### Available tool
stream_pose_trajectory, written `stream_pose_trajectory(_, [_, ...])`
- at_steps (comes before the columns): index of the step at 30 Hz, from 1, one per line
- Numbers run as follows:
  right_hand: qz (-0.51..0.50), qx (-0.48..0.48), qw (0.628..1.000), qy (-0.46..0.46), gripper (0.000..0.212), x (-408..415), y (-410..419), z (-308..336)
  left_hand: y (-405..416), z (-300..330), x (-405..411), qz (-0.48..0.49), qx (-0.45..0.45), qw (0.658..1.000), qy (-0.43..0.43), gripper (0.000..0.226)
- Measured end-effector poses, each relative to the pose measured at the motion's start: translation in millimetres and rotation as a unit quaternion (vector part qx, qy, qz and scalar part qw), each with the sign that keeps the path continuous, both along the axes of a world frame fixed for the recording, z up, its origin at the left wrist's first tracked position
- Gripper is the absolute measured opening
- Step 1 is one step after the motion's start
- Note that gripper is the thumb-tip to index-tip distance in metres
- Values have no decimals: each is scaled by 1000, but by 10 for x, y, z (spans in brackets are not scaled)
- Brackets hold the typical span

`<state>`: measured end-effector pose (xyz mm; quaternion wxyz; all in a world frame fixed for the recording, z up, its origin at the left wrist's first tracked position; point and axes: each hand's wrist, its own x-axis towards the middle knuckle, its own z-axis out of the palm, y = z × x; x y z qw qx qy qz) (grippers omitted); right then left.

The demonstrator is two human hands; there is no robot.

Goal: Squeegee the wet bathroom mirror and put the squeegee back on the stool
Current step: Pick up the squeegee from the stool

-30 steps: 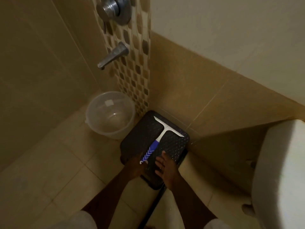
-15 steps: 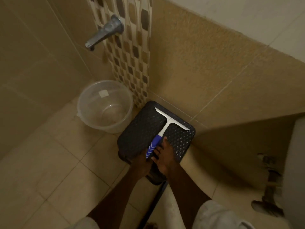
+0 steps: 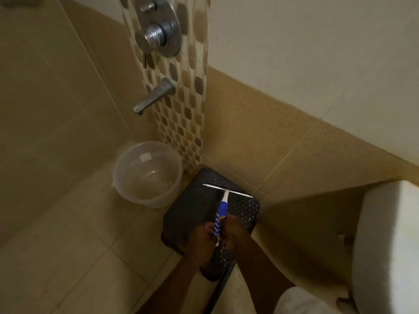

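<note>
A squeegee [image 3: 222,206] with a white blade and a blue-and-white handle lies over the black perforated stool [image 3: 192,214] in the corner of the bathroom floor. Its blade points toward the wall. My left hand [image 3: 201,240] and my right hand [image 3: 233,233] both close around the near end of the handle, one on each side. The mirror is out of view.
A clear plastic bucket [image 3: 148,174] stands on the floor left of the stool, under a metal spout [image 3: 154,97] and a round mixer valve [image 3: 158,32]. A white toilet [image 3: 385,245] fills the right edge. Beige floor tiles spread to the left.
Both hands have closed on the squeegee handle; a second ago they were beside it on the stool. The handle has swung to point more straight toward me. The view has tilted up.
</note>
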<state>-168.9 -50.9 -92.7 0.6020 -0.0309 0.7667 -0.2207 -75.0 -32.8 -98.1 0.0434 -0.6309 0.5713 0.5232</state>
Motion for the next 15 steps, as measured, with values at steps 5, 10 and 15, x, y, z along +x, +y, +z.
stream_pose_trajectory(5, [-47,-89,995,7,32,-40,229,598,194,480,39,63,-41,993,95,15])
stream_pose_trajectory(10, [-66,-158,985,-17,35,-87,517,1284,264,1133,92,235,-63,959,149,13])
stream_pose_trajectory(15, [-70,-279,956,-66,26,-127,854,2026,315,1958,-174,244,-82,940,225,14])
